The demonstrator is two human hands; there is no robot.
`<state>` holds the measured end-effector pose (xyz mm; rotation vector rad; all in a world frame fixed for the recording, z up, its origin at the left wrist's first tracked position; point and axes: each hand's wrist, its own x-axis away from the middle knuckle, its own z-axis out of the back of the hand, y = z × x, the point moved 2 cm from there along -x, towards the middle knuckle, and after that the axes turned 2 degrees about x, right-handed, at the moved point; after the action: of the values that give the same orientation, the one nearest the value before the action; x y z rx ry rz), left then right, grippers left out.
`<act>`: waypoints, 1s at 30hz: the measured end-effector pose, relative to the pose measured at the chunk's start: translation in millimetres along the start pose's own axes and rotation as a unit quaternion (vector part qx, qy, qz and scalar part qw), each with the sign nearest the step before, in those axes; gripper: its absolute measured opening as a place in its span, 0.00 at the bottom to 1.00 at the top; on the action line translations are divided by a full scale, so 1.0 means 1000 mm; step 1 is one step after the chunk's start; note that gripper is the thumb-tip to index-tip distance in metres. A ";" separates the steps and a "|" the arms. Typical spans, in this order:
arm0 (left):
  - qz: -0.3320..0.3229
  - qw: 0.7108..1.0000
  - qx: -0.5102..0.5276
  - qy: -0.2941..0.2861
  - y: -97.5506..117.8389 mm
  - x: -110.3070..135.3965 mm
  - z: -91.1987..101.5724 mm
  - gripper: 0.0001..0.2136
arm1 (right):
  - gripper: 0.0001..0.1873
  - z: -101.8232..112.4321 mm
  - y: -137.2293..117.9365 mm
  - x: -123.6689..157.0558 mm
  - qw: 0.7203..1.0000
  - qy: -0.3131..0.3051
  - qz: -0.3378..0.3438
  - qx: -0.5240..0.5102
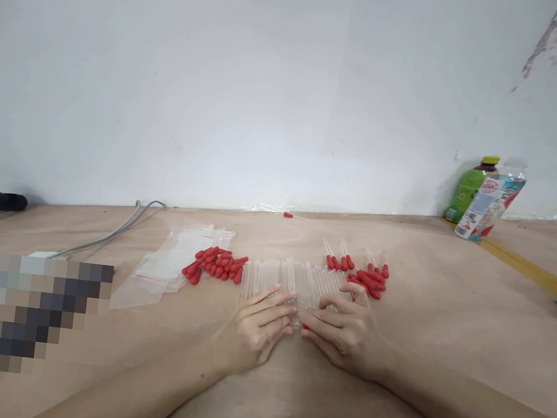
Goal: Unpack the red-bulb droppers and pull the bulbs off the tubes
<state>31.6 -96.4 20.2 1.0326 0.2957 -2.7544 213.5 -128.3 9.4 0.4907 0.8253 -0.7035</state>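
A row of clear glass tubes [295,277] lies side by side on the brown table [427,320]. My left hand [257,327] rests on the near ends of the tubes with its fingers stretched out. My right hand [342,330] lies beside it, fingers slightly curled, with a small red piece pinched at its fingertips near the tubes. A heap of loose red rubber bulbs [215,263] sits to the left of the tubes. To the right lie several droppers with red bulbs fitted [359,272].
Clear plastic bags [171,265] lie left of the bulbs. A grey cable [109,233] runs to the wall. One dropper [292,216] lies by the wall. A green bottle [469,190] and a plastic pack [490,203] stand far right. A blurred patch covers the left.
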 end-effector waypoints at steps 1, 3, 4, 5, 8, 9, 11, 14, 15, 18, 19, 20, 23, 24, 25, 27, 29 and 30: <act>0.001 1.000 0.003 -0.002 -0.001 0.001 0.000 0.08 | 0.06 0.001 0.000 0.000 1.000 0.007 0.001 0.001; 0.008 1.000 0.008 -0.008 -0.003 0.002 -0.001 0.08 | 0.07 0.002 0.001 0.000 1.000 0.019 0.001 0.003; 0.012 1.000 0.011 -0.010 -0.004 0.003 -0.001 0.08 | 0.06 0.002 0.001 0.001 1.000 0.022 0.000 0.003; 0.016 1.000 0.013 -0.009 -0.005 0.004 -0.001 0.08 | 0.06 0.002 0.001 0.001 1.000 0.024 0.000 0.004; 0.021 1.000 0.018 0.000 -0.006 0.006 -0.001 0.07 | 0.06 0.004 0.001 0.001 0.999 0.032 0.006 0.015; 0.021 1.000 0.018 0.003 -0.005 0.006 -0.001 0.07 | 0.06 0.005 0.001 0.002 0.999 0.036 0.012 0.021; 0.021 1.000 0.017 0.011 -0.005 0.006 0.001 0.07 | 0.07 0.007 0.002 0.003 0.998 0.038 0.023 0.033; 0.054 0.998 0.009 0.034 -0.012 0.010 0.006 0.07 | 0.08 0.013 0.011 0.006 0.999 0.032 0.002 0.043; 0.084 0.995 0.001 0.049 -0.018 0.012 0.009 0.06 | 0.08 0.015 0.016 0.007 0.998 0.034 -0.018 0.044; 0.205 0.974 -0.042 0.089 -0.042 0.022 0.017 0.08 | 0.07 0.019 0.040 0.010 0.995 0.039 -0.086 0.023; 0.239 0.965 -0.059 0.090 -0.050 0.025 0.019 0.09 | 0.08 0.020 0.048 0.011 0.993 0.036 -0.112 0.006; 0.267 0.957 -0.073 0.085 -0.056 0.027 0.020 0.10 | 0.09 0.021 0.058 0.011 0.989 0.033 -0.141 -0.011; 0.302 0.947 -0.095 0.056 -0.069 0.030 0.019 0.13 | 0.12 0.026 0.087 0.014 0.971 0.034 -0.235 -0.025; 0.304 0.947 -0.094 0.047 -0.071 0.031 0.017 0.14 | 0.12 0.027 0.096 0.016 0.963 0.037 -0.267 -0.021; 0.306 0.947 -0.091 0.039 -0.072 0.030 0.015 0.14 | 0.13 0.029 0.106 0.018 0.951 0.043 -0.305 -0.015; 0.309 0.947 -0.085 0.031 -0.074 0.029 0.012 0.13 | 0.14 0.031 0.125 0.028 0.917 0.053 -0.395 -0.006; 0.308 0.947 -0.082 0.030 -0.074 0.027 0.009 0.11 | 0.16 0.031 0.140 0.039 0.876 0.076 -0.476 -0.020; 0.305 0.948 -0.083 0.033 -0.074 0.026 0.008 0.09 | 0.17 0.031 0.146 0.045 0.857 0.090 -0.506 -0.032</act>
<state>-10.5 -29.9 18.3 0.9698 0.1723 -2.1075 356.8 -66.6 10.4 0.0121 1.2864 -1.6097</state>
